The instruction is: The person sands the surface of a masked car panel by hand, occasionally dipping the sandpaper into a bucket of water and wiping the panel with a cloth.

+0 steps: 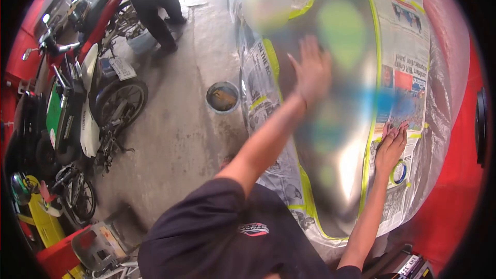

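Note:
My left hand (311,70) lies flat, fingers spread, on a shiny bare metal panel (341,165) of a red vehicle; much of the panel is blurred. Newspaper (408,36) held by yellow-green masking tape (370,139) surrounds the panel. My right hand (391,146) rests palm down on the newspaper at the panel's right edge, fingertips on the tape line. A roll of tape (399,172) sits right at that wrist; whether it is around the wrist or on the paper I cannot tell. Neither hand grips anything.
A round tin (222,97) stands on the concrete floor left of the vehicle. Motorcycles (85,108) are parked along the left. Another person in dark clothes (152,5) stands at the top left. Red bodywork (460,186) curves down the right.

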A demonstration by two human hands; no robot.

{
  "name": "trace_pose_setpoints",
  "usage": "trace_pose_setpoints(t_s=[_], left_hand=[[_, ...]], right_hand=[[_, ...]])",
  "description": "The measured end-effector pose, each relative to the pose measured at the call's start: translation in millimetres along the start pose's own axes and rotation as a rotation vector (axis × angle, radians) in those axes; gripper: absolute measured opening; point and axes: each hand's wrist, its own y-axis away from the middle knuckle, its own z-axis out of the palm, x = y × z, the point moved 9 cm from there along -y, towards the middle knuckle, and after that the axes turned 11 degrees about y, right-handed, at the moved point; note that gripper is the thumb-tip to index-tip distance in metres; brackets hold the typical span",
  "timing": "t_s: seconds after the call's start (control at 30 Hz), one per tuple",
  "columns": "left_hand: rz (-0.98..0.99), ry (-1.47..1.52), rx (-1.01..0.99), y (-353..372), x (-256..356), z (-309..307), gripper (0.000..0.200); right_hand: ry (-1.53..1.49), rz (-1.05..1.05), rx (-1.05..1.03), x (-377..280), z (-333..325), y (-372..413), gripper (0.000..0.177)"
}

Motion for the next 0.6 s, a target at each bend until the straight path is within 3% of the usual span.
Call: trace_pose_setpoints(t_s=[0.03, 0.1, 0.17, 0.23, 0.33, 0.37, 0.5, 0.6], left_hand=[[0.003, -0.004, 0.005, -28, -8, -5, 0.073], [-0.185, 0.266, -0.082, -62, -32, -20, 0.072], [-0.059, 0.341, -0.024, -10, -15, -23, 0.073], [-0.005, 0.286, -0.099, 59, 8, -32, 0.073], [-0.022, 0.319, -0.112, 58, 12, -27, 0.073], [0.056, 0.24, -0.062, 28, 7, -11, 0.073], [0.082, 0.476, -0.021, -95, 19, -30, 0.074], [0.005, 0.509, -0.049, -72, -17, -31, 0.073]], right_hand=[[-0.003, 0.007, 0.011, 0, 0, -1, 0.057], [-0.017, 0.012, 0.023, 1, -1, -2, 0.058], [-0.013, 0.05, 0.011, 5, 3, -1, 0.058], [-0.023, 0.041, 0.021, 4, 5, -3, 0.058], [-0.01, 0.013, 0.015, 6, 3, -1, 0.058], [-0.009, 0.005, 0.025, 7, 5, 0, 0.058], [-0.016, 0.021, 0.029, 3, 3, -2, 0.056], [-0.019, 0.022, -0.001, 4, 5, -4, 0.056]])
